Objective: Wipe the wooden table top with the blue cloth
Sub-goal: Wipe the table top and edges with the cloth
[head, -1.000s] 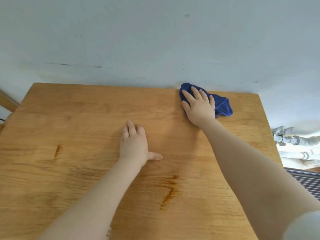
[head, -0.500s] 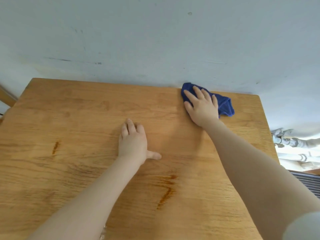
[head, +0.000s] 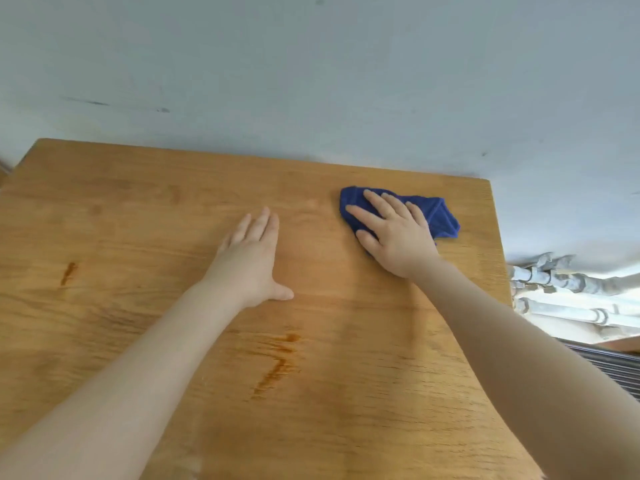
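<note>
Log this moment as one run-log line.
step: wiping | right hand: flat, pressing blue cloth | cloth: far right of table top | left hand: flat on wood

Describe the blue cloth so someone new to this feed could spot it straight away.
Find the wooden table top against the pale wall, then go to its far right corner. There the right hand presses flat on a crumpled dark blue cloth. It is the only blue item on the wood; the left hand rests on bare table.
</note>
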Motion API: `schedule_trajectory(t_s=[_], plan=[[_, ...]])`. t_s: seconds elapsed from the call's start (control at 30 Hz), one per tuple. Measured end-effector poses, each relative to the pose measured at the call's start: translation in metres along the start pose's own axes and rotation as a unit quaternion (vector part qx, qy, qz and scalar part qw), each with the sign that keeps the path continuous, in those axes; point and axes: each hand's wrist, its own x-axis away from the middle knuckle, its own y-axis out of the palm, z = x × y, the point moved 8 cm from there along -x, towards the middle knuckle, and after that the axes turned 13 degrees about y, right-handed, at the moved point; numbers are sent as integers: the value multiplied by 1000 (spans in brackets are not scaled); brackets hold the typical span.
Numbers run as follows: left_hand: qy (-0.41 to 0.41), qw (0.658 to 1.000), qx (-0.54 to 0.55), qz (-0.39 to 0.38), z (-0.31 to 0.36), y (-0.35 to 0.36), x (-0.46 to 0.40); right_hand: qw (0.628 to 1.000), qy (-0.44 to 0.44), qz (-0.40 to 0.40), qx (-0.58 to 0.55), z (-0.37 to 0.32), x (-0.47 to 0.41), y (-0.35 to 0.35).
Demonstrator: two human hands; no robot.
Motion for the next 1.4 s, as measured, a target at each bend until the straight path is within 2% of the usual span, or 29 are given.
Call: schedule_trajectory(t_s=[0.1, 0.17, 0.3, 0.4, 0.5, 0.57, 0.67, 0.83, 0.93, 1.03, 1.13, 1.2, 1.3, 1.4], plan=[[19, 998, 43, 37, 35, 3, -3, 995, 98, 10, -6, 35, -52, -5], [4, 996, 65, 56, 50, 7, -7, 994, 105, 5, -14, 38, -58, -5], [17, 997, 51, 61, 87, 13, -16, 999, 25, 19, -13, 27, 12, -1], [60, 996, -15, 59, 125, 12, -25, 998, -52, -19, -16, 33, 66, 1], [54, 995, -78, 40, 149, 14, -31, 998, -50, -24, -13, 54, 43, -5], [34, 995, -98, 7, 154, 26, -34, 1000, 8, 12, -6, 73, 7, -14], [14, 994, -109, -23, 155, 39, -36, 997, 74, 13, 1, 101, -38, -17], [5, 991, -123, -50, 158, 38, -35, 997, 65, 13, -30, 101, -4, -17], [-5, 991, -118, -57, 160, 38, -36, 999, -5, 9, -50, 92, 48, -17], [-14, 991, -114, -68, 160, 40, -38, 998, -54, 4, -42, 101, 48, -18], [-7, 987, -140, -73, 159, 40, -43, 998, 33, 41, -39, 132, -3, -27], [1, 985, -152, -78, 160, 40, -43, 994, 91, 22, -58, 151, -30, -28], [-3, 985, -154, -78, 160, 39, -41, 994, 92, -11, -64, 150, -29, -26], [-6, 987, -146, -71, 160, 37, -37, 997, 55, -18, -57, 134, 26, -23]])
